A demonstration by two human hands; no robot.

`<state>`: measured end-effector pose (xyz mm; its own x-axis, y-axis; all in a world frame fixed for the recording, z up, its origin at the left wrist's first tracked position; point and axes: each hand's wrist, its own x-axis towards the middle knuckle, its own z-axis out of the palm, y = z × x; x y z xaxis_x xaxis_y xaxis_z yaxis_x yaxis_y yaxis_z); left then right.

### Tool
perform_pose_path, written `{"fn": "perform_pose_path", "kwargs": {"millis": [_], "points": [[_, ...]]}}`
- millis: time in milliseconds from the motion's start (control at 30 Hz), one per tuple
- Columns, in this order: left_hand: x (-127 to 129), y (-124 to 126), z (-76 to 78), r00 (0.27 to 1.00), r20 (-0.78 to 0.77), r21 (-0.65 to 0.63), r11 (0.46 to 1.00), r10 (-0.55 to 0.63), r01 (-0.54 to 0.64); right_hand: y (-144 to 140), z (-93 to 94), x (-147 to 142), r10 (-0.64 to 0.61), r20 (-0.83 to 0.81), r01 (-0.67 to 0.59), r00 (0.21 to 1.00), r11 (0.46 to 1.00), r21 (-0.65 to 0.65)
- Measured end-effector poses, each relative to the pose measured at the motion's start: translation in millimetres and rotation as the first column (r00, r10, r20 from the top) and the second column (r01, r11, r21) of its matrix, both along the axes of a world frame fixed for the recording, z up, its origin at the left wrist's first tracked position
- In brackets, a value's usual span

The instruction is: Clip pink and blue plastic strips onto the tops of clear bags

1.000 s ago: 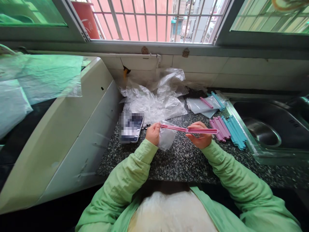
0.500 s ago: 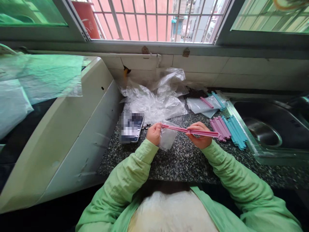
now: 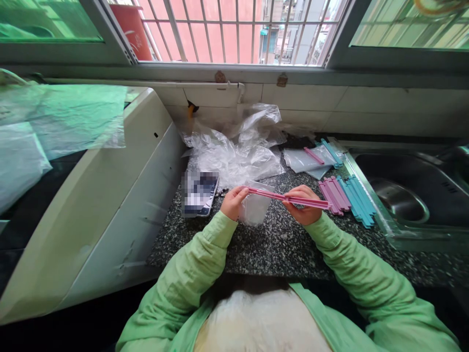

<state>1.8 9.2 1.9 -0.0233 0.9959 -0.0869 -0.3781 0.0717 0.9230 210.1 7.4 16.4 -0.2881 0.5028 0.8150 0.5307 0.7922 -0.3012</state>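
Observation:
A long pink bag sealing clip (image 3: 307, 201), its two arms unfolded nearly into a line, spans between my hands above the counter. My left hand (image 3: 233, 202) pinches the clip's left end. My right hand (image 3: 302, 207) is closed around its right part, with the far end sticking out past the fingers. Below the clip's left arm hangs a small clear plastic bag (image 3: 255, 210), close to my left fingers; whether those fingers also grip the bag I cannot tell. Right of my right hand lie a row of pink clips (image 3: 334, 195) and a row of blue clips (image 3: 356, 201).
Crumpled clear plastic (image 3: 234, 156) lies at the back of the speckled counter (image 3: 264, 252). A phone (image 3: 205, 193) rests left of my left hand. Flat plastic bags (image 3: 296, 160) with clips on them lie back right, beside the metal sink (image 3: 381, 230). A cream-coloured appliance (image 3: 106, 190) stands left.
My left hand has shifted slightly left and the small bag beneath the clip has turned a little. The clip's right end has drawn slightly left; both hands keep their hold.

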Motion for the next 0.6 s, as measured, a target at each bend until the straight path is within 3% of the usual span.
{"fn": "perform_pose_path", "kwargs": {"millis": [100, 267, 467, 600], "points": [[-2, 0, 0.5, 0.996, 0.024, -0.056, 0.995, -0.086, 0.088, 0, 0.4, 1, -0.016, -0.001, 0.016, 1.0, 1.0, 0.006], [-2, 1, -1.6, 0.997, -0.009, -0.087, 0.994, -0.073, 0.072, -1, 2.7, 2, -0.031, -0.017, 0.032, 0.999, 0.999, 0.034], [0, -5, 3.4, 0.995, 0.045, -0.017, 0.996, -0.086, 0.086, 5, 0.6, 10, -0.177, -0.081, 0.181, 0.981, 0.982, 0.048], [1, -11, 11.4, 0.988, 0.131, 0.011, 0.997, -0.078, 0.077, 12, -5.5, 12, -0.196, -0.076, 0.2, 0.978, 0.978, 0.052]]}}
